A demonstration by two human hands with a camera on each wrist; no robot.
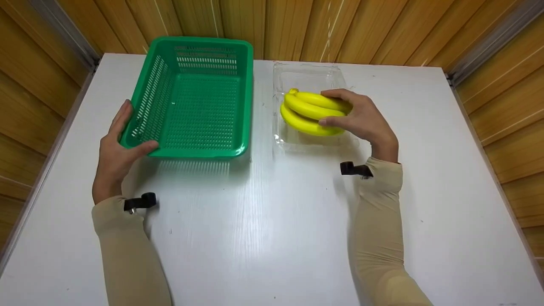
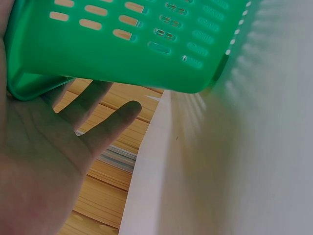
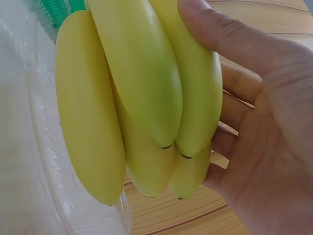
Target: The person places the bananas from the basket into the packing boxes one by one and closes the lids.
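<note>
In the head view, my left hand point(image 1: 112, 155) holds the near left corner of a green plastic basket point(image 1: 245, 102), thumb over the front rim and fingers along the left side. The left wrist view shows that basket's slotted wall point(image 2: 122, 56) close up, with some fingers point(image 2: 115, 125) stretched out beyond the rim corner. My right hand point(image 1: 365, 117) grips a bunch of yellow bananas point(image 1: 312, 112) by the tip end, thumb on the near side, fingers behind. The bunch overlaps a clear plastic container point(image 1: 306, 78). Greenish tips show in the right wrist view on the bananas point(image 3: 142, 73).
A white table point(image 1: 255, 238) carries the basket at left and the clear container at right of centre. Wood-plank walls point(image 1: 289, 29) rise behind it and on both sides. Dark wrist cameras point(image 1: 142, 202) sit on both beige sleeves point(image 1: 125, 250).
</note>
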